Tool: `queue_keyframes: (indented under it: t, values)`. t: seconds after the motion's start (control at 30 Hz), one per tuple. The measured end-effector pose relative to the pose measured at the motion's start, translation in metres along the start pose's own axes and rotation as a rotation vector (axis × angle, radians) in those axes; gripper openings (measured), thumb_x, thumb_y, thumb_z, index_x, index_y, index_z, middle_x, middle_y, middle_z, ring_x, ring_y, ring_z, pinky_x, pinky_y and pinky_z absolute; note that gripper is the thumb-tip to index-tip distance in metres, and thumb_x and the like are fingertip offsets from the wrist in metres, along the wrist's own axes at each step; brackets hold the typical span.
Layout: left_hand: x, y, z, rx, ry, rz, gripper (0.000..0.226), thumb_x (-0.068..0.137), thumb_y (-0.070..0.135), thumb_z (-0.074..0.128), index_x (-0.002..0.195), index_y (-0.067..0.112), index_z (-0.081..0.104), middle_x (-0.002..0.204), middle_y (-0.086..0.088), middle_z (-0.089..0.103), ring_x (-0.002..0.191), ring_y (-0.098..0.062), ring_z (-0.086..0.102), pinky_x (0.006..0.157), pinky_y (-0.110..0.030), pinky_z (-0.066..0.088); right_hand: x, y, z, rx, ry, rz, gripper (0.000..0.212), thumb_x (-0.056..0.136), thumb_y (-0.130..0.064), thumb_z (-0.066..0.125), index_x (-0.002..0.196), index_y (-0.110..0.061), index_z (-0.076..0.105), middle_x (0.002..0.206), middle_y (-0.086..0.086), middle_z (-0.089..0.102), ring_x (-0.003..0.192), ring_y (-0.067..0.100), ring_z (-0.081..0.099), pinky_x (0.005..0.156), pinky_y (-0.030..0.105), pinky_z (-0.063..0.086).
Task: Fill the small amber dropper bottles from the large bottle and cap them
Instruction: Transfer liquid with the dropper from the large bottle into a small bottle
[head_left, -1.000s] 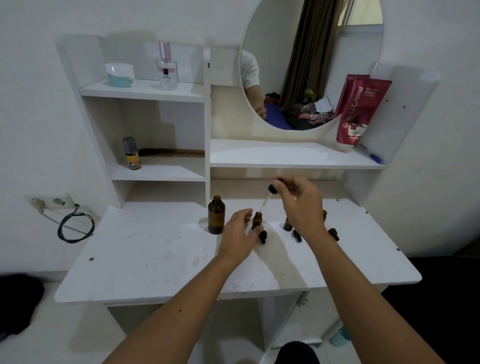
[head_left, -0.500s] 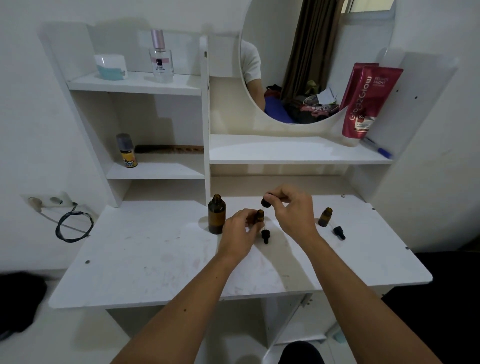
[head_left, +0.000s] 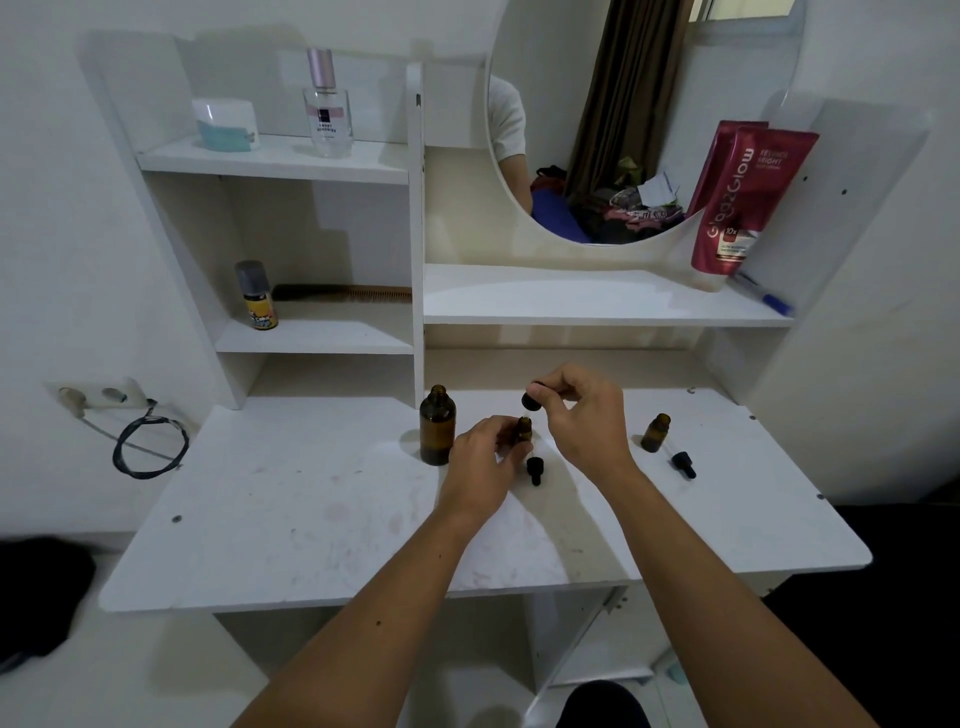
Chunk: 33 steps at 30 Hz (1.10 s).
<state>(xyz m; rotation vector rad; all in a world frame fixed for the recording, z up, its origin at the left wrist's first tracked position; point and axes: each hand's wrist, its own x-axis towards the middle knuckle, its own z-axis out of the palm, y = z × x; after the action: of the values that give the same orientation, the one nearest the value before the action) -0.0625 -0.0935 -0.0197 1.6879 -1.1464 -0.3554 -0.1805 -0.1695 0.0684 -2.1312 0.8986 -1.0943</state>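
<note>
The large amber bottle (head_left: 437, 425) stands open on the white table (head_left: 311, 519), just left of my hands. My left hand (head_left: 480, 462) grips a small amber bottle (head_left: 523, 429) upright on the table. Directly above its mouth my right hand (head_left: 582, 415) pinches a black dropper cap (head_left: 531, 399); its glass tube is hidden. A loose black dropper cap (head_left: 534, 467) lies in front of the held bottle. Farther right stands another small amber bottle (head_left: 655, 432), uncapped, with its dropper cap (head_left: 682, 464) lying beside it.
Shelves rise behind the table with a perfume bottle (head_left: 327, 106), a white jar (head_left: 226, 124), a small spray can (head_left: 257, 297) and a comb (head_left: 343, 294). A red tube (head_left: 748, 200) leans by the round mirror (head_left: 639, 119). A black cable (head_left: 148, 447) hangs at the left.
My right hand has lowered the dropper cap from high above down to the small bottle's mouth. My left hand has closed around that bottle.
</note>
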Motion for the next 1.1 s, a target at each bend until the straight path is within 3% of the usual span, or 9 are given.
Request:
queue_keyframes:
  t: [0.23,0.43,0.57,0.7,0.93,1.1]
  values:
    - [-0.002,0.003,-0.001,0.023,-0.001,-0.015,0.031,0.096,0.026,0.072,0.126,0.023,0.067,0.117,0.009,0.071,0.107,-0.008,0.067,0.101,-0.034,0.056,-0.006,-0.005,-0.004,-0.025,-0.042,-0.001,0.009,0.098,-0.014,0.071,0.104,-0.013,0.078,0.081,-0.022,0.072,0.082,-0.013,0.068,0.078,0.001,0.047]
    - [-0.012,0.010,-0.008,0.003,0.011,-0.077,0.054,0.096,0.035,0.071,0.145,0.021,0.053,0.137,0.004,0.064,0.119,-0.011,0.063,0.104,-0.033,0.054,-0.009,-0.020,-0.016,0.008,0.021,-0.006,0.011,0.099,-0.014,0.070,0.107,-0.010,0.077,0.085,-0.011,0.076,0.082,-0.015,0.068,0.079,0.000,0.047]
    - [-0.029,0.011,-0.020,-0.054,0.003,-0.079,0.053,0.095,0.041,0.070,0.142,0.021,0.054,0.137,0.006,0.063,0.120,-0.007,0.061,0.103,-0.029,0.053,-0.008,-0.033,-0.026,-0.014,0.053,-0.064,0.010,0.099,-0.016,0.072,0.108,-0.014,0.076,0.088,-0.011,0.074,0.085,-0.015,0.066,0.080,0.001,0.047]
    - [-0.052,0.008,-0.043,-0.126,-0.004,-0.080,0.046,0.094,0.034,0.073,0.137,0.022,0.059,0.127,0.009,0.068,0.112,-0.006,0.065,0.098,-0.023,0.055,-0.007,-0.046,-0.031,-0.047,0.100,-0.123,0.018,0.098,-0.016,0.073,0.114,-0.008,0.076,0.091,-0.015,0.069,0.086,-0.022,0.062,0.081,-0.002,0.045]
    - [-0.059,0.001,-0.092,-0.171,0.276,-0.146,0.031,0.089,0.031,0.079,0.113,0.023,0.062,0.099,0.009,0.068,0.087,-0.005,0.066,0.073,-0.013,0.054,-0.002,-0.082,-0.020,0.051,0.122,-0.216,0.014,0.098,-0.019,0.073,0.109,-0.011,0.076,0.095,-0.007,0.075,0.088,-0.004,0.070,0.084,0.009,0.053]
    - [-0.044,-0.010,-0.102,-0.163,0.280,-0.172,0.053,0.083,0.033,0.085,0.128,0.021,0.058,0.116,0.005,0.067,0.102,-0.014,0.065,0.085,-0.021,0.055,0.004,-0.101,-0.001,0.143,0.098,-0.211,0.016,0.098,-0.018,0.074,0.110,-0.009,0.076,0.099,-0.002,0.077,0.094,0.008,0.074,0.090,0.022,0.059]
